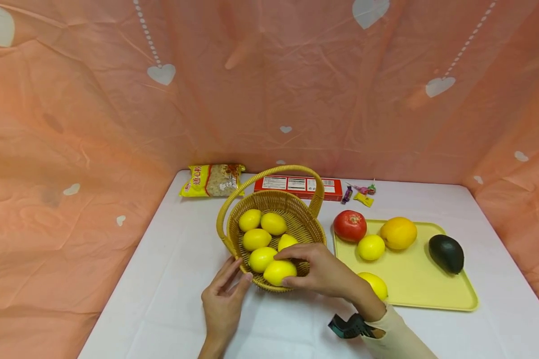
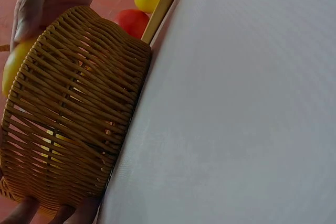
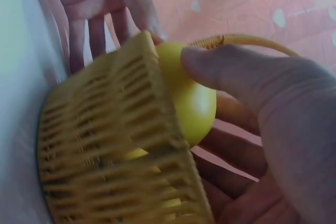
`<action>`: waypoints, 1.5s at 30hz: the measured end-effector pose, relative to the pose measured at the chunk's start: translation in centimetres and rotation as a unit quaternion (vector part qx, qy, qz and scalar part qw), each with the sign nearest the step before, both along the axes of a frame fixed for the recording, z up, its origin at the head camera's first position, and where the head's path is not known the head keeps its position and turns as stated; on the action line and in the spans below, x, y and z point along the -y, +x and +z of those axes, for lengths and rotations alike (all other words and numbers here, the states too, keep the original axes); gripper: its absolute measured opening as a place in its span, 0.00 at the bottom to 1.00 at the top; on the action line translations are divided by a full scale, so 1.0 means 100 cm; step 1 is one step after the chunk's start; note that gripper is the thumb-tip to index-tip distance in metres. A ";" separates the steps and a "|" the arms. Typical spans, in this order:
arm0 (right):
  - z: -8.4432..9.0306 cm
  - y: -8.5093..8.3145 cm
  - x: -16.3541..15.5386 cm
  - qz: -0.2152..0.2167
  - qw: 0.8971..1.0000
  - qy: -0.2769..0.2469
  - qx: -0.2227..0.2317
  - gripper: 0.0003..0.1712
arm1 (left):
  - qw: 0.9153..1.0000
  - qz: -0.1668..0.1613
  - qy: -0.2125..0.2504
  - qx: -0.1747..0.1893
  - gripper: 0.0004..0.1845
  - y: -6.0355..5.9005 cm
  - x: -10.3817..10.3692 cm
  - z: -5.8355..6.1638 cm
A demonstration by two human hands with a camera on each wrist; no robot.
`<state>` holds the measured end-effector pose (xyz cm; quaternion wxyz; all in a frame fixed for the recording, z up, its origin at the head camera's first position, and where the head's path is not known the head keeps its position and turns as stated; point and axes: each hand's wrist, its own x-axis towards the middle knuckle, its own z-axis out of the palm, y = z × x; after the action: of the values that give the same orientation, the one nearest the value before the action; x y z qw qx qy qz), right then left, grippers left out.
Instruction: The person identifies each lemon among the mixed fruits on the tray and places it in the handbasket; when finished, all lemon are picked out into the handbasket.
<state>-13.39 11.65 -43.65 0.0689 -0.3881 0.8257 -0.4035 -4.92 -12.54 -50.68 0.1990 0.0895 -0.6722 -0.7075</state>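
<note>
A wicker basket (image 1: 304,227) with an arched handle (image 1: 292,168) stands on the white table and holds several yellow lemons (image 1: 256,240). Thumb and fingers of my right hand (image 1: 321,269) pinch one lemon (image 1: 279,272) at the basket's near rim; in the right wrist view this lemon (image 3: 195,111) bulges above the rim. My left hand (image 1: 223,304) touches the near left side of the basket, its fingers fairly straight along the outer wall and its thumb at the rim. From the left wrist, the woven side (image 2: 73,108) fills much of the view.
Right of the basket lies a yellow tray (image 1: 424,289) with a tomato (image 1: 350,226), a lemon (image 1: 371,247), an orange fruit (image 1: 399,233) and an avocado (image 1: 446,254). Another lemon (image 1: 374,285) is partly behind my right forearm. A pasta bag (image 1: 213,180), red box (image 1: 337,189) and candies (image 1: 364,199) lie behind.
</note>
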 end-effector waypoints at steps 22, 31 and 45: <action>-0.013 0.008 -0.099 -0.046 0.968 -0.187 0.159 0.25 | 1.000 0.004 -0.004 -0.010 0.22 0.000 0.000 -0.002; -0.023 0.025 -0.158 -0.090 0.960 -0.207 0.164 0.26 | 1.000 0.002 -0.007 -0.005 0.22 0.000 0.000 -0.002; -0.047 0.048 -0.193 -0.157 0.960 -0.115 0.200 0.26 | 1.000 0.000 -0.007 -0.006 0.22 0.000 0.000 -0.002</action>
<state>-8.58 30.96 -48.34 0.1234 -0.1704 0.7937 -0.5708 -4.89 -12.56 -50.91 0.2037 0.0835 -0.6757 -0.7036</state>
